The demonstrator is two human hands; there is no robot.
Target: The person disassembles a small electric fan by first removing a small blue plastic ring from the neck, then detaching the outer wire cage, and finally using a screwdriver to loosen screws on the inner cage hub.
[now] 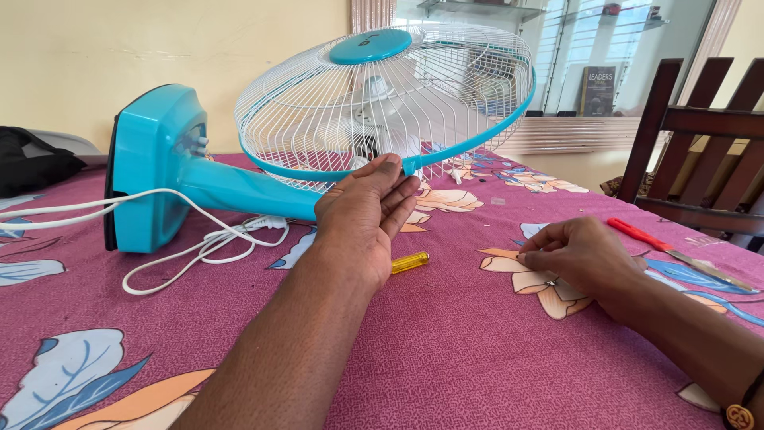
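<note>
a blue table fan [239, 171] lies on its side on the flowered tabletop [446, 358], base at nine o'clock, its white cord [191, 247] trailing loose. the left hand [362, 215] rests open-fingered against the blue rim of the cage [382, 103], its grip closed on nothing. a yellow handle [410, 262] lies at five o'clock of it. the right hand [577, 255] pinches something small, seemingly metal. a red screwdriver [676, 253] lies at three o'clock. that small piece could slip and get lost on the busy pattern.

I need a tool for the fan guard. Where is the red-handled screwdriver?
In the head view, the red-handled screwdriver lies on the flowered cloth at far right, just beyond the right hand and near the wooden chair.
</note>
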